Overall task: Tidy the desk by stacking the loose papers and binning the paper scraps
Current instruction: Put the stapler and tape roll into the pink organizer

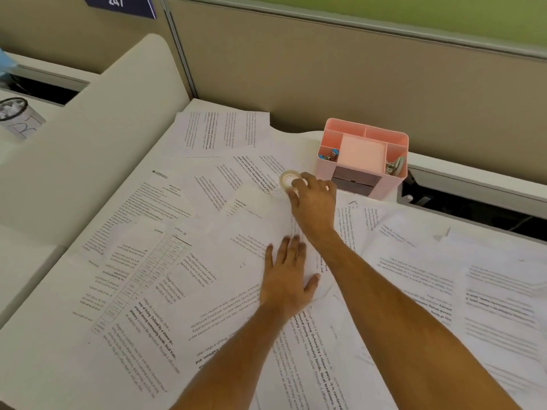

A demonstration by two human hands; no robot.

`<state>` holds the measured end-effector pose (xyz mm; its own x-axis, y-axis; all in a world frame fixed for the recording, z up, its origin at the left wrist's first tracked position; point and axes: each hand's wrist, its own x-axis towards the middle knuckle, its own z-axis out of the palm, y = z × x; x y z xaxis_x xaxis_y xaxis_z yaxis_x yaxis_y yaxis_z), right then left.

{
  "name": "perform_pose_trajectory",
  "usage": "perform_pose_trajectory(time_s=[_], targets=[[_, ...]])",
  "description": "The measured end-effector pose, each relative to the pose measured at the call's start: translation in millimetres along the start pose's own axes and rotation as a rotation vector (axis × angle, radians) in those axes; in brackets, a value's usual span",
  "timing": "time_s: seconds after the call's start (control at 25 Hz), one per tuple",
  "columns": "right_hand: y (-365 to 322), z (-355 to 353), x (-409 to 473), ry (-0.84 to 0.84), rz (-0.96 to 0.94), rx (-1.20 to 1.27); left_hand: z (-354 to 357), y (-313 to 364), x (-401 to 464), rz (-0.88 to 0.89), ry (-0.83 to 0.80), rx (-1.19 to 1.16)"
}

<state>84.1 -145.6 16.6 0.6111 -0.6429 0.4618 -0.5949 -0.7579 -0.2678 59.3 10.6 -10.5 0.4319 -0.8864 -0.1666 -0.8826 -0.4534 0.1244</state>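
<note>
Loose printed papers lie overlapping all across the white desk, most at skewed angles. My left hand lies flat on the sheets near the middle, fingers straight and spread. My right hand reaches further back, and its fingertips curl round a small roll of clear tape that sits on the papers. A small white scrap lies just left of that hand. The sheets on the right look blurred.
A pink desk organiser with clips and a note pad stands at the back, right of the tape. A beige partition wall runs behind. At far left, a round bin holds crumpled scraps beyond a white divider.
</note>
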Motion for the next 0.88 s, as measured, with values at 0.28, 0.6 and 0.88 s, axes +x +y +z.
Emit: perform_pose_trajectory(time_s=[0.28,0.6,0.88], targets=[[75.9,-52.3,42.3,0.059,0.301,-0.114,8.2,-2.3,1.7,0.005,-0.003,0.01],[94.8,-61.7,57.4,-0.087,0.396,-0.162,8.7,-2.4,1.9,-0.021,-0.038,-0.019],[92.3,-69.6,10.2,0.096,0.386,0.01,13.3,-2.5,3.1,-0.011,0.0,-0.034]])
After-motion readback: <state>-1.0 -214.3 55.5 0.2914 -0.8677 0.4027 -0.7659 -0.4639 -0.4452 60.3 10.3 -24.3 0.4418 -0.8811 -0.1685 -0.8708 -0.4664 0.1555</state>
